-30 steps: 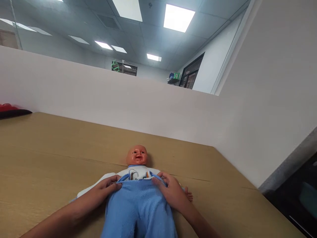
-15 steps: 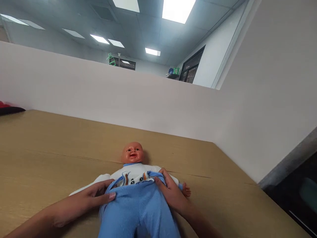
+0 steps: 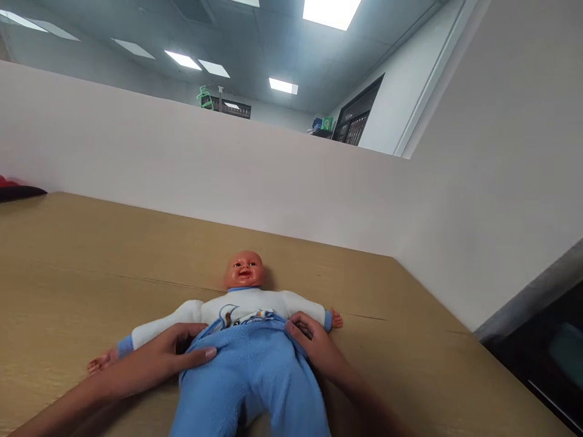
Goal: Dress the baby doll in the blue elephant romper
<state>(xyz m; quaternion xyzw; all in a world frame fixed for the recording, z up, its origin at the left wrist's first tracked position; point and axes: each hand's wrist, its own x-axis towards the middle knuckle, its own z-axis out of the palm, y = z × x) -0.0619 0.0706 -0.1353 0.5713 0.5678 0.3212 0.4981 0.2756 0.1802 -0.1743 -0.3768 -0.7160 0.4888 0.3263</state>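
- A baby doll point(image 3: 245, 285) lies on its back on a light wooden table point(image 3: 91, 255), head pointing away from the camera and legs toward it.
- The doll wears a white long-sleeved top point(image 3: 246, 306) with blue cuffs and a small printed picture on the chest; both arms are in the sleeves and spread out to the sides.
- Blue fleece trousers point(image 3: 250, 382) cover the legs and reach the doll's waist, where the waistband overlaps the lower edge of the top.
- The left hand point(image 3: 175, 352) rests at the left side of the waistband, fingers curled round the cloth there with the thumb lying flat across the front of the trousers.
- The right hand point(image 3: 314, 346) sits at the right side of the waistband, fingers bent and pinching the blue edge.
- Judging from how things lie, the dressing looks nearly finished: top on, trousers drawn up to the waist. What seems left is settling the waistband evenly; the doll's feet fall below the frame, so whether the trouser legs sit right at the ankles cannot be told.
- No box, bin or other container shows near the doll.
- A white partition point(image 3: 182, 164) runs along the far edge of the table and turns down its right side.
- At the far left edge a dark and red object point(image 3: 16, 189) lies on the table, too cut off to identify.
- Above the partition, ceiling light panels point(image 3: 332, 9) glow in an office room.
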